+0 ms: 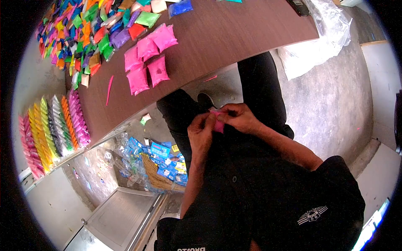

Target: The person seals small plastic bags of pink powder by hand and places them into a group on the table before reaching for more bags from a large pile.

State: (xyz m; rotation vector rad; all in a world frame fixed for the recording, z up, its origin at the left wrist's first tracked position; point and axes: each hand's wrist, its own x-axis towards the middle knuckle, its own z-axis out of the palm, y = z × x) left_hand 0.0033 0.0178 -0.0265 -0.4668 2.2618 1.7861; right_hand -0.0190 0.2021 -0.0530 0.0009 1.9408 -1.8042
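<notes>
Two bare hands are at work low over the lap, and we see them meet at one small pink packet [218, 125], held in front of the bench rather than on it. The left hand [200, 136] pinches it from its side, and the right hand [239, 118] grips its upper edge between thumb and fingers; we cannot tell whether the packet is sealed. Above them, on the brown bench [217, 46], we find five pink packets [147, 48] grouped close together, some touching. Beside that group, nearer the bench's left end, lies a thin pink stick [109, 90]. Beyond, we see a large heap of multicoloured packets [90, 35], and at the left corner a row of twisted, coloured strips [54, 125] laid side by side. A black object [298, 7] sits near the right end, next to clear plastic sheeting [331, 37] hanging over the edge. Below the bench, we make out a straw broom [155, 172] among blue wrappers [161, 149], with a small green-and-white packet [145, 119] near them on the floor [324, 104].
</notes>
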